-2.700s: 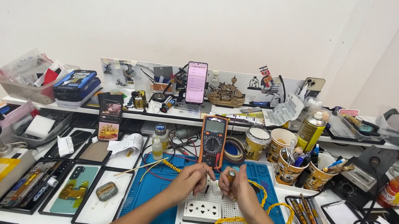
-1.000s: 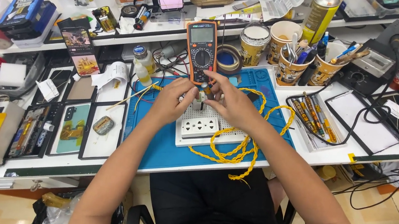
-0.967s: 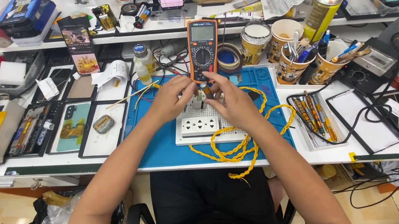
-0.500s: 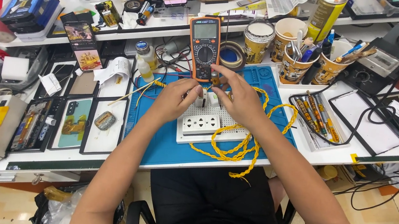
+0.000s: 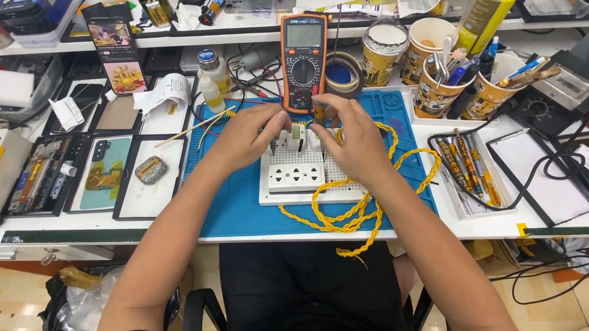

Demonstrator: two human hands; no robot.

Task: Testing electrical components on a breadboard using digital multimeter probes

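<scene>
Both my hands rest on the white socket board (image 5: 305, 175), beside the yellow twisted cable (image 5: 349, 212). My left hand (image 5: 249, 136) pinches a small part at its top edge; my right hand (image 5: 356, 139) is curled, fingertips pinched near the orange multimeter (image 5: 302, 59).

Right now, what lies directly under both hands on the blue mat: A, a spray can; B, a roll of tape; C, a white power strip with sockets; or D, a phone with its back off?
C: both hands, left and right, rest over the white power strip on the blue mat, with a twisted yellow cord looping around it.
</scene>
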